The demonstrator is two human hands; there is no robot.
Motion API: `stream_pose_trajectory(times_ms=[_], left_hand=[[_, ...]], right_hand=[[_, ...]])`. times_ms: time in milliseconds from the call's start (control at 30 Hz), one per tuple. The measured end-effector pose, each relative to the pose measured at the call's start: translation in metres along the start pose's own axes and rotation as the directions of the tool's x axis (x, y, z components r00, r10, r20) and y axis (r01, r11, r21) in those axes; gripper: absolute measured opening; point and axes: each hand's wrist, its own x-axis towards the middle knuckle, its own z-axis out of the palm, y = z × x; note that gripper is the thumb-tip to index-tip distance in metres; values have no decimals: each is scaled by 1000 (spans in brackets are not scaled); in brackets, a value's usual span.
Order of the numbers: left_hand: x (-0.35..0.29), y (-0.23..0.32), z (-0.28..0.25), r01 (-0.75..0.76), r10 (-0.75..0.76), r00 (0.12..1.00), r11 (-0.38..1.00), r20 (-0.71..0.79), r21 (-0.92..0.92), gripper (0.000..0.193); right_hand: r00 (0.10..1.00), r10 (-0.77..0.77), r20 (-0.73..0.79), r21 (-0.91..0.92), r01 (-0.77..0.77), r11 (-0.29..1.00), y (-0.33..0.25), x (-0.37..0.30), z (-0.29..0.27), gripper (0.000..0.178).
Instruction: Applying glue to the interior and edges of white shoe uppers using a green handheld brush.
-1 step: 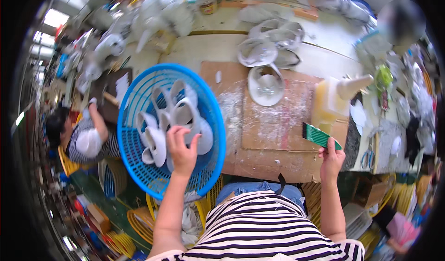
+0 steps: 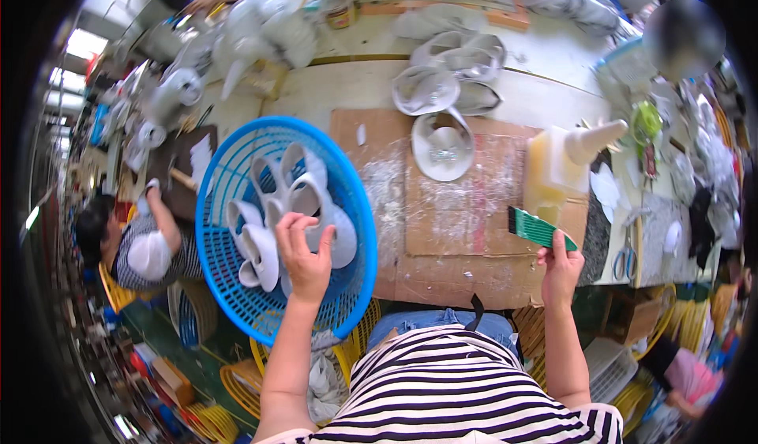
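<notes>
My left hand [image 2: 304, 258] is over the blue plastic basket [image 2: 365, 207] on the left, thumb and fingers apart. Just beyond its fingertips lie several white shoes [image 2: 260, 251] inside the basket; whether a finger touches one, I cannot tell. Between the thumb and fingers of my right hand [image 2: 562, 270] is a flat green brush [image 2: 541, 229], its dark bristles pointing left. Close by stands a translucent bottle [image 2: 545, 172] with yellowish liquid and a pale cone-shaped nozzle. A white shoe [image 2: 442, 152] with a shiny decoration rests on the worn cardboard [image 2: 379, 262] before me.
More white shoes [image 2: 450, 69] sit in a cluster beyond the cardboard. Blue-handled scissors [image 2: 624, 262] lie at the right. White plastic-wrapped bundles [image 2: 268, 33] fill the far left. At the left another person [image 2: 150, 243] sits by a dark board [image 2: 170, 176].
The view has shifted slightly, so the table and basket appear a little farther left. Both hands keep nearly the same pose, the brush still in my right hand.
</notes>
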Motion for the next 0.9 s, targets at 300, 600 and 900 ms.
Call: stream_pose_trajectory(times_ms=[300,600,900], left_hand=[[169,55,203,323,-98,884,834,456,-447,23],[247,48,327,611,-480,711,784,514,-112,79],[187,48,146,714,-233,698,155,677,-683,58]], right_hand=[[1000,28,4,99,-28,995,7,5,-3,24],[994,109,-13,128,-106,986,9,6,-17,26],[997,67,-39,124,-62,990,6,23,-36,28]])
